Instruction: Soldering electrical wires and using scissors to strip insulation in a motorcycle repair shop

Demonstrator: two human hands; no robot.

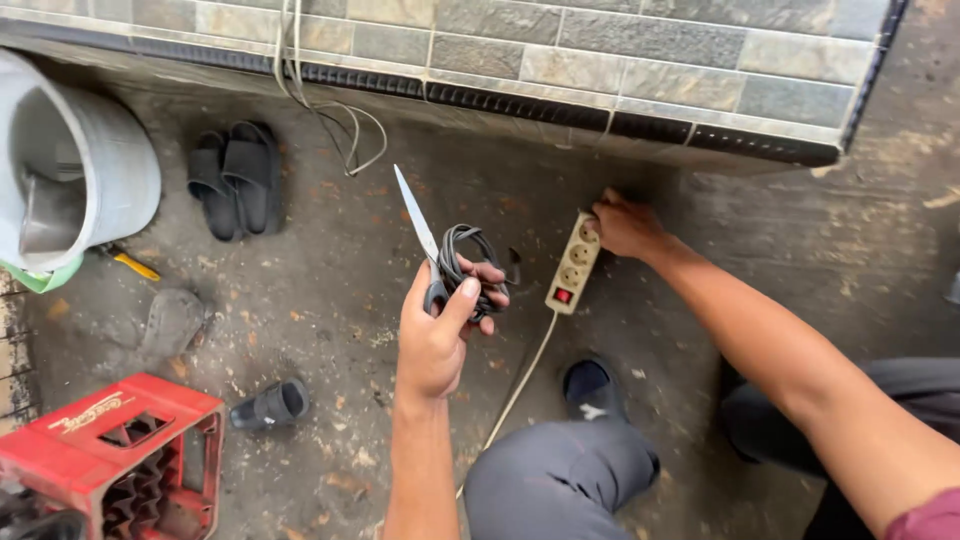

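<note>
Concrete floor: left hand holds scissors, right hand touches power strip.

Scissors blades upright, coiled black cord, cream power strip on floor

Head camera, looking steeply down, close above floor.

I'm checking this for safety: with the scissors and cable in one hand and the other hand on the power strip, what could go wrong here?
1. The left hand holds scissors with the blade pointing up beside a coiled black cable; the blade could nick the cable or a finger.
2. The right hand rests at the socket end of the power strip; a fingertip might touch a socket.
3. The strip's cord runs past the knee and could snag.
</note>
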